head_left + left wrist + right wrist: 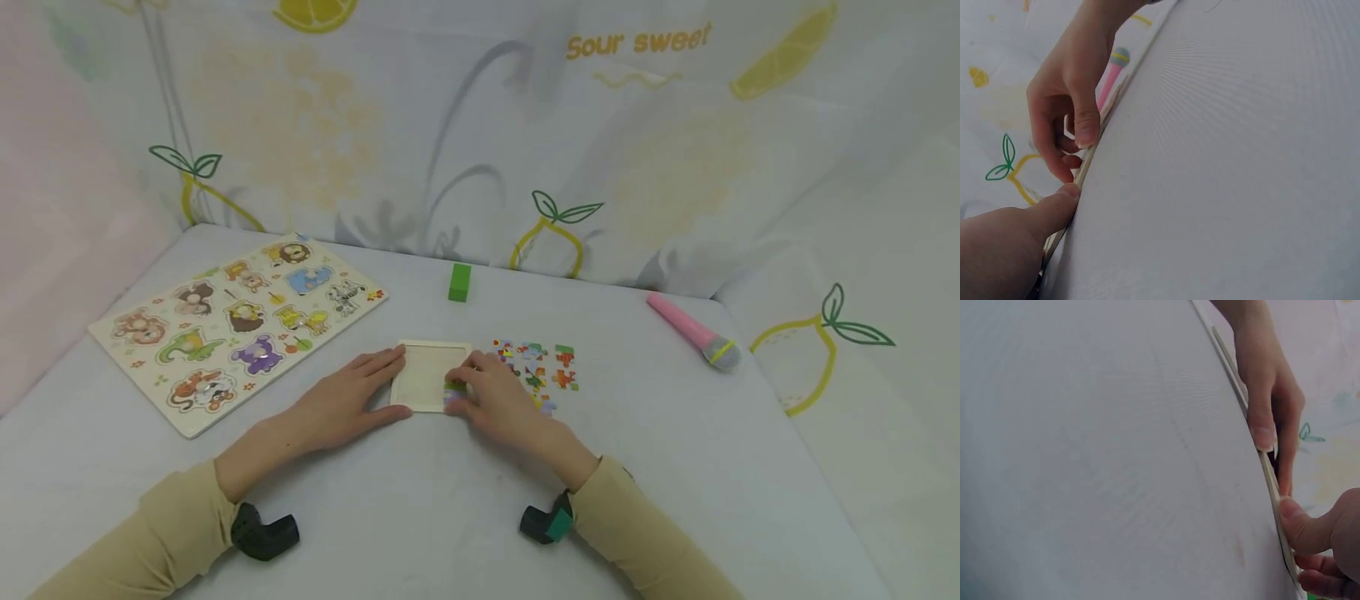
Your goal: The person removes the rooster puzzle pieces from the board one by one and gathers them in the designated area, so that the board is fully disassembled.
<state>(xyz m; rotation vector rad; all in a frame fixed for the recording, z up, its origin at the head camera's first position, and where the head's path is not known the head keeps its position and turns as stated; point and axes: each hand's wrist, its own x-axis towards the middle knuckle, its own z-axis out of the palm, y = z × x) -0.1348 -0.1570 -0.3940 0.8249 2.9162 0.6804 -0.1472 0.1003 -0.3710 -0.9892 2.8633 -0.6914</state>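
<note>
A small shallow wooden puzzle tray [420, 379] lies flat on the white table. My left hand [337, 404] rests along its left side, fingers extended to the upper corner and thumb at the lower one. In the left wrist view the left thumb [1060, 203] presses the tray's edge. Over the tray's right side, my right hand [498, 404] has bent fingers and thumb around a green and purple puzzle piece [453, 392]; the hand partly hides it. Loose colourful puzzle pieces [565, 367] lie just right of that hand, some behind it.
A larger wooden animal puzzle board [225, 333] lies at the left. Behind the tray stands a green block [460, 282]. A pink toy microphone [693, 331] lies at the right. A lemon-printed cloth [420, 125] hangs along the table's back edge.
</note>
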